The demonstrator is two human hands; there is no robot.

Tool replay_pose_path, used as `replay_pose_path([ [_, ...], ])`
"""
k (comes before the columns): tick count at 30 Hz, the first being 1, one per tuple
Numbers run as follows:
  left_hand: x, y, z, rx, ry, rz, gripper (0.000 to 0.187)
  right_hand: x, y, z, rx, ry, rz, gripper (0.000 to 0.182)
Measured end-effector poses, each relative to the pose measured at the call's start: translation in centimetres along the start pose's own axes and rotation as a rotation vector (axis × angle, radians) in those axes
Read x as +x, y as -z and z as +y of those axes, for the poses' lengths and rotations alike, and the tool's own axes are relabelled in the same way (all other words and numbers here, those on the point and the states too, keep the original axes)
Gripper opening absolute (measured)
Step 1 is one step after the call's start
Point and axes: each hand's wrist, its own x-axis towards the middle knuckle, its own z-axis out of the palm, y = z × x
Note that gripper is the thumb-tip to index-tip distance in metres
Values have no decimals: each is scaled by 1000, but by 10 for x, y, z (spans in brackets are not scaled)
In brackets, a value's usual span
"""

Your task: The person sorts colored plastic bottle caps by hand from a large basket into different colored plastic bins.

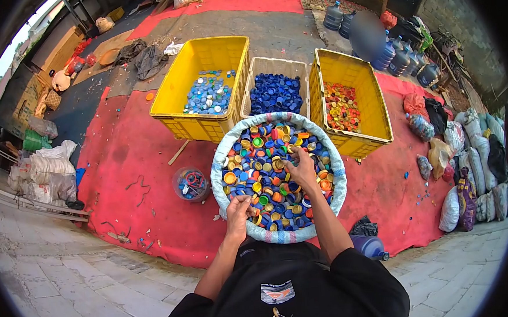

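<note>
A round basket with a light blue cloth rim [338, 179] stands in front of me, full of mixed coloured bottle caps [277, 200]. My left hand [240, 213] is at the basket's left front edge, its fingers curled together; what they hold, if anything, is too small to name. Over the caps at the right of centre, my right hand [301, 168] has its fingers bent down, touching or just above gold caps. Beyond the basket are a yellow crate [191, 125] with light blue caps, a white crate [277, 64] with dark blue caps and a yellow crate [358, 143] with red and orange caps.
A clear tub [191, 184] with small items stands left of the basket on the red ground sheet [134, 200]. A large blue bottle [370, 246] lies at the right front. Filled sacks [477, 168] line the right side; water jugs [400, 62] stand at the back right.
</note>
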Motion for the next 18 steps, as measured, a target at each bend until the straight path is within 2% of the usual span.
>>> replay_pose_path([
  [3,16,-10,9,236,-66,12,16,-21,23,-9,645,-386,-95,38],
  [4,24,-16,13,279,-134,4,18,-32,29,-12,996,-460,-66,36],
  [7,66,-22,10,586,-419,-1,15,-63,39,-12,1604,-588,-81,35],
  [9,94,-31,14,747,-536,-1,16,-83,44,-16,1629,-680,-76,30],
  [11,124,-39,16,829,-556,-95,18,-103,45,-16,1664,-693,-90,28],
  [13,143,-51,18,1148,-817,-99,21,-120,41,-16,1638,-725,-89,26],
  [14,154,-55,16,1148,-926,-141,24,-126,40,-16,1643,-733,-88,25],
  [15,159,-61,20,1205,-882,-208,28,-131,40,-17,1648,-743,-88,25],
  [18,164,-71,21,1393,-910,-300,32,-138,43,-16,1642,-714,-95,24],
])
